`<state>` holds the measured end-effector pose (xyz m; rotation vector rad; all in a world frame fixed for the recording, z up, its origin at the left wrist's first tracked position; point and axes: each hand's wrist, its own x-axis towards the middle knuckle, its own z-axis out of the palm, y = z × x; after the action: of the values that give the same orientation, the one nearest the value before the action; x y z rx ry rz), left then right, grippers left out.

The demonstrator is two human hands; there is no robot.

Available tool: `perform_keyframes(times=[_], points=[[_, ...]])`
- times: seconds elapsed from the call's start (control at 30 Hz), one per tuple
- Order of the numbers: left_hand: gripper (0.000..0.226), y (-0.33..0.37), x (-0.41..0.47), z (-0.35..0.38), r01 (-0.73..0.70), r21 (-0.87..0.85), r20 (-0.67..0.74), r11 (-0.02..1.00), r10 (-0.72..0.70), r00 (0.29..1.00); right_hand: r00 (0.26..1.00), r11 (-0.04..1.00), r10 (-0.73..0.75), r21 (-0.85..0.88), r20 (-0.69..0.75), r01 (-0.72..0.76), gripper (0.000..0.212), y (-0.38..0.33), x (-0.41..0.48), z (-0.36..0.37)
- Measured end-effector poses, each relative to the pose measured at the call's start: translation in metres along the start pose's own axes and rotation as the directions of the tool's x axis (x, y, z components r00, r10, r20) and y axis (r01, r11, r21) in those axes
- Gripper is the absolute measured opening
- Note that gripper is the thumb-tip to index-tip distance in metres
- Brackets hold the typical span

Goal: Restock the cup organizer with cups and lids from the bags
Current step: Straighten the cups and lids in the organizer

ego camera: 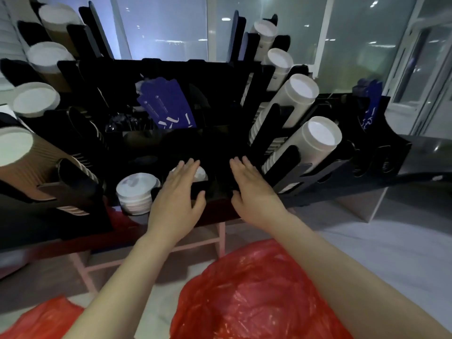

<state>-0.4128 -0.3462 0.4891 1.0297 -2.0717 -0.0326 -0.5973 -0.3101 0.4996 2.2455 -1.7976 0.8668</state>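
Two hands are out over the front of the black cup organizer (220, 77), both flat and carrying nothing. The left hand (176, 192) lies with straight fingers across a white lid stack (201, 172) in a front compartment, its thumb spread against that compartment's front wall. This looks like lids being pressed down and squared up after loading. The right hand (252, 189) hovers just beside it, fingers straight over a dark compartment whose contents cannot be made out; it grips nothing either.

A second lid stack (137, 189) sits one compartment to the left, domed white lids nested neatly and rising above the wall. White cups (303, 91) fill the slanted tubes on the right, and brown ripple cups (29, 167) fill those on the left. Blue sleeves (166, 106) stand at the back, so the racks look well stocked.

Supply sits close — a big red bag (256, 289) lies crumpled directly below the arms, and a smaller red bag (41, 321) at lower left. Neither bag shows what is inside. The next move likely calls for drawing a hand back and down into the big bag, then feeling out a nested stack through thin, slippery plastic.
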Motion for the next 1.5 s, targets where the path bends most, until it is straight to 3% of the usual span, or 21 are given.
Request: perform_keyframes(times=[0.1,0.23,0.4,0.53,0.8,1.0,1.1,1.2,1.33,1.43,1.5], points=[[0.058,0.006,-0.027,0.005,-0.078,0.018,0.031,0.997,0.077,0.997,0.992,0.993,-0.036,0.104,-0.124,0.049,0.052,0.0,-0.03,-0.003],[0.045,0.034,-0.042,0.021,-0.196,-0.011,0.077,0.98,0.197,0.977,0.99,0.991,-0.008,0.128,-0.144,0.026,0.036,0.016,-0.066,-0.011],[0.04,0.095,-0.04,0.059,-0.302,-0.023,0.087,0.953,0.303,0.949,0.989,0.998,-0.037,0.041,-0.142,0.043,0.034,0.075,-0.111,-0.042],[0.039,0.147,-0.031,0.106,-0.354,-0.026,0.069,0.935,0.355,0.932,0.981,0.996,0.088,0.039,-0.174,-0.082,0.034,0.147,-0.141,-0.067],[0.043,0.254,0.012,0.215,-0.308,0.022,0.138,0.951,0.303,0.943,0.988,1.0,0.008,-0.011,-0.157,-0.01,0.029,0.298,-0.155,-0.12],[0.044,0.288,0.063,0.251,-0.254,0.07,0.033,0.965,0.253,0.967,0.922,0.998,0.047,-0.016,-0.384,-0.057,0.039,0.387,-0.117,-0.181],[0.048,0.298,0.112,0.255,-0.199,0.147,-0.047,0.969,0.208,0.977,0.963,0.997,0.074,0.021,-0.261,-0.071,0.053,0.415,-0.083,-0.208],[0.052,0.301,0.161,0.258,-0.086,0.238,-0.05,0.968,0.101,0.994,0.998,0.997,0.032,-0.065,0.057,-0.029,0.065,0.433,-0.045,-0.221],[0.069,0.298,0.183,0.271,0.078,0.515,0.006,0.854,-0.094,0.996,0.914,0.975,0.042,-0.218,0.405,0.052,0.084,0.446,-0.007,-0.221],[0.074,0.297,0.182,0.275,0.114,0.548,0.013,0.829,-0.144,0.989,0.846,0.962,0.066,-0.26,0.529,0.087,0.089,0.445,0.006,-0.215],[0.073,0.295,0.182,0.274,0.117,0.542,0.022,0.832,-0.153,0.988,0.839,0.95,0.079,-0.295,0.538,0.1,0.087,0.445,0.009,-0.21]])
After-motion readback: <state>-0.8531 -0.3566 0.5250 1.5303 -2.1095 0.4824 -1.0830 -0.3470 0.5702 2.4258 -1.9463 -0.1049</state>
